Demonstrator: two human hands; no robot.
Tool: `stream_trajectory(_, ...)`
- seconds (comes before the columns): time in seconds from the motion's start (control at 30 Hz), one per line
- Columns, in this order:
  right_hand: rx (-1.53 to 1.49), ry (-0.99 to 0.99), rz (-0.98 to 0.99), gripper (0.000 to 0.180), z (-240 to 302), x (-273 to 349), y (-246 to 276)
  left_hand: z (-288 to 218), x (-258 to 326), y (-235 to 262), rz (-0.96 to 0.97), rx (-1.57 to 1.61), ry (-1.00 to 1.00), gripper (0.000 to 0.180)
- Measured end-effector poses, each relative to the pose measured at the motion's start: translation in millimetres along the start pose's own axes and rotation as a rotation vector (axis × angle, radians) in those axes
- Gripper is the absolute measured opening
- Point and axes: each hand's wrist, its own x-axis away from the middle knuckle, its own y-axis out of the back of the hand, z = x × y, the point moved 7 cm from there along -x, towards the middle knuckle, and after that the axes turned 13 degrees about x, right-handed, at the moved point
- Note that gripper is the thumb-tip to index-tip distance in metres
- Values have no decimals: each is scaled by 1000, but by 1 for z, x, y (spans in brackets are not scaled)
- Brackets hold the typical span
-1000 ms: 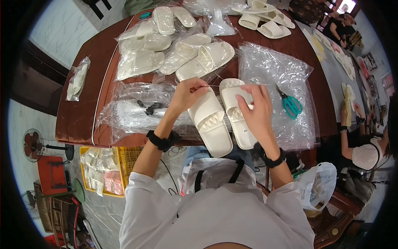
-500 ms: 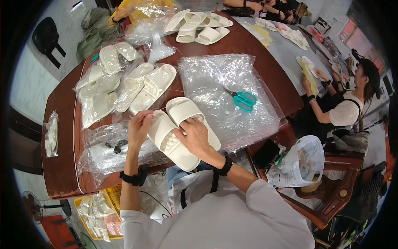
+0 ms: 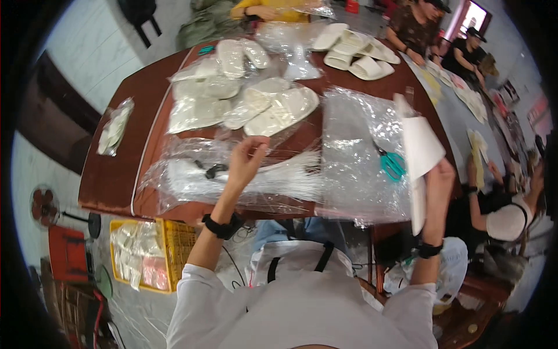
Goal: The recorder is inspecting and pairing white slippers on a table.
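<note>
My right hand (image 3: 440,180) is closed around a white slipper (image 3: 421,145), raised on edge over the right side of the table; a second slipper's edge seems to show beside it. Loosely curled, with gaps between thumb and fingers, my left hand (image 3: 246,163) hovers over a bundle of thin white strands (image 3: 290,177) in clear plastic. No object shows in it. A flat stack of clear plastic bags (image 3: 351,139) lies left of the raised slipper. On that stack rest teal-handled scissors (image 3: 393,166), partly near the slipper's edge. Bagged white slippers (image 3: 282,110) lie beyond my left hand.
Loose white slippers (image 3: 354,52) are piled at the table's far side. A bagged item (image 3: 115,127) lies at the left. Below the brown table (image 3: 110,174) stands a yellow crate (image 3: 180,244). A white plastic bag (image 3: 455,264) hangs at right. Co-workers sit around the tables.
My right hand has carried the slipper pair from the middle to the right and tipped it on edge. My left hand has come off the slippers. The view has shifted.
</note>
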Motion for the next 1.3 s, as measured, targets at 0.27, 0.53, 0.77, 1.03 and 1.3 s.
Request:
stream_trajectory(0.27,811,46,-246,49,-144,-107,102,-5,8,38,10,-292,56,21)
stream_trajectory(0.53,1016,8,-93,47,-226,-160,95,-25,-9,22,79,-758,-201,39)
stream_trajectory(0.77,837,519,38,28,-92,-93,-5,-12,-18,-41,228,-987,-199,48)
stream_trajectory(1.03,427,436,717,22,52,27,-161,50,-45,-62,255,-1270,-175,13)
stream_trajectory(1.3,312,385,858,34,-12,31,-253,11,-70,-15,96,-850,-14,9)
